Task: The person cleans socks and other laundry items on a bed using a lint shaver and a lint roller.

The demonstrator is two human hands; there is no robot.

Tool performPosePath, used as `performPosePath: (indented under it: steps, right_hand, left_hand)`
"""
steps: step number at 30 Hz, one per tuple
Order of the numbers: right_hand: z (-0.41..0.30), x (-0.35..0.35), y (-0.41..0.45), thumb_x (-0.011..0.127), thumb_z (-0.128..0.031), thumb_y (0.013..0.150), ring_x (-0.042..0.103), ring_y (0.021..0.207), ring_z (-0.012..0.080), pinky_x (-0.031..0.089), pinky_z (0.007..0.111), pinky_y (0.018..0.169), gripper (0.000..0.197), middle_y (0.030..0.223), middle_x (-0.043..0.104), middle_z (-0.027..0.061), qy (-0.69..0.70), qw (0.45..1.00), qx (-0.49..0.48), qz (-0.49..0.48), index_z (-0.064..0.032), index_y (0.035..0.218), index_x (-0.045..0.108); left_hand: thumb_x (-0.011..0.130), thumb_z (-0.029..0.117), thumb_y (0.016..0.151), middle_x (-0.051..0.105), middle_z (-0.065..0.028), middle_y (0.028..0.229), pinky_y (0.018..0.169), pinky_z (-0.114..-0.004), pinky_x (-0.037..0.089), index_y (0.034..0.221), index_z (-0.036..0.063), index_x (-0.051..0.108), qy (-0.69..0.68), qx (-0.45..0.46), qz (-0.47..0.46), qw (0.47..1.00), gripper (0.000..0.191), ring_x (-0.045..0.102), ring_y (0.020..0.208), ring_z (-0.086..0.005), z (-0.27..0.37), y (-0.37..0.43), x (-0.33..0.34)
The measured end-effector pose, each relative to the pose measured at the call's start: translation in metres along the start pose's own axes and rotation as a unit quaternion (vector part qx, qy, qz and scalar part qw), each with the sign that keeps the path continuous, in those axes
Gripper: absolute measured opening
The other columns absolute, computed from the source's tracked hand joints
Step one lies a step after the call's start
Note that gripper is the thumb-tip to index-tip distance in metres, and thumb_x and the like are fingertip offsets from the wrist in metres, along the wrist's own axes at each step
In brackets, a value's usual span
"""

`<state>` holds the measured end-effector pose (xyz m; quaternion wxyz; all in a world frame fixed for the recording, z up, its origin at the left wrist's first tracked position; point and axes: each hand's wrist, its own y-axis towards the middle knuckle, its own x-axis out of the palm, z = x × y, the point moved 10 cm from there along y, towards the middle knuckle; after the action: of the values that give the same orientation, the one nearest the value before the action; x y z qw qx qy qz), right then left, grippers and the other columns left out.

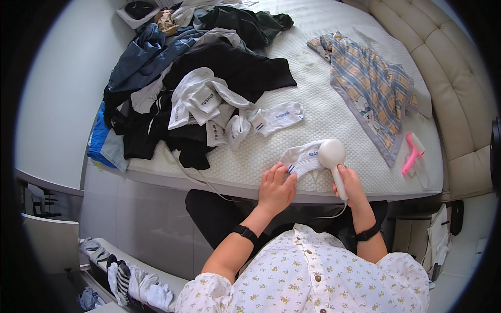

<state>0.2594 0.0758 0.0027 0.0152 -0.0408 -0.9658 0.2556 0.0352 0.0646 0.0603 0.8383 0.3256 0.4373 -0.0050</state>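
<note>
A white ankle sock (300, 156) with blue lettering and two blue cuff stripes lies flat near the bed's front edge. My left hand (277, 187) holds its cuff end down with the fingertips. In my right hand (350, 186) is the handle of a white corded device (332, 153), which looks like a fabric shaver. Its round head covers part of the sock's right end, and whether it touches the fabric cannot be told. A similar striped sock (278, 117) lies just beyond, beside a heap of grey-white socks (205, 101) with dark lettering.
Dark clothes (235, 70) are piled at the left of the white mattress (313, 98). A plaid cloth (368, 86) and a pink-handled lint roller (413, 153) lie at right, before a beige padded headboard (434, 58). Several socks (146, 285) sit in an open drawer at lower left.
</note>
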Motion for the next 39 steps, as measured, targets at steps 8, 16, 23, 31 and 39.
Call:
performPosePath:
  steps: [8, 16, 23, 31, 39]
  right_hand:
    - [0.000, 0.052, -0.023, 0.053, -0.031, 0.095, 0.058, 0.052, 0.0136, 0.048, 0.027, 0.042, 0.033, 0.071, 0.059, 0.0065, -0.058, 0.993, 0.004, -0.101, 0.0013, 0.100, 0.059]
    - [-0.003, 0.054, 0.010, 0.055, -0.027, 0.094, 0.060, 0.055, 0.0148, 0.047, 0.028, 0.045, 0.031, 0.072, 0.062, 0.0071, -0.058, 0.993, -0.008, -0.103, 0.0022, 0.102, 0.062]
    - [-0.007, 0.044, -0.004, 0.057, -0.036, 0.095, 0.060, 0.058, 0.0101, 0.049, 0.025, 0.048, 0.037, 0.074, 0.061, 0.0034, -0.021, 0.993, -0.035, -0.114, -0.0003, 0.103, 0.063]
    - [-0.019, -0.010, -0.040, 0.064, -0.022, 0.085, 0.054, 0.050, 0.0100, 0.043, 0.023, 0.047, 0.030, 0.075, 0.060, 0.0067, 0.133, 0.970, -0.082, -0.189, 0.0010, 0.103, 0.058]
    - [-0.034, -0.037, -0.068, 0.060, -0.034, 0.089, 0.053, 0.044, 0.0128, 0.041, 0.026, 0.038, 0.036, 0.078, 0.054, 0.0099, 0.557, 0.723, -0.156, -0.378, -0.0043, 0.101, 0.044]
  left_hand:
    - [0.064, 0.013, 0.076, 0.053, -0.0094, 0.110, 0.092, -0.044, 0.040, 0.101, 0.0146, 0.065, -0.002, 0.001, -0.002, 1.000, 0.025, 0.051, 0.117, -0.0307, 0.003, 0.002, -0.001]
    - [0.064, 0.008, 0.073, 0.053, -0.0116, 0.111, 0.093, -0.048, 0.041, 0.100, 0.0123, 0.063, -0.007, -0.004, -0.005, 1.000, 0.028, 0.050, 0.116, -0.0352, 0.001, 0.001, 0.004]
    - [0.063, 0.008, 0.074, 0.053, -0.0129, 0.113, 0.094, -0.049, 0.040, 0.101, 0.0107, 0.062, -0.009, 0.004, -0.017, 1.000, 0.028, 0.049, 0.116, -0.0373, 0.005, 0.004, 0.007]
    - [0.062, 0.010, 0.076, 0.052, -0.0147, 0.113, 0.096, -0.051, 0.039, 0.104, 0.0108, 0.061, 0.003, 0.003, -0.035, 0.999, 0.028, 0.049, 0.115, -0.0388, 0.008, 0.005, 0.013]
    - [0.061, 0.009, 0.076, 0.052, -0.0159, 0.112, 0.096, -0.051, 0.037, 0.102, 0.0094, 0.058, 0.026, 0.013, -0.035, 0.999, 0.026, 0.048, 0.115, -0.0398, 0.014, 0.004, 0.010]
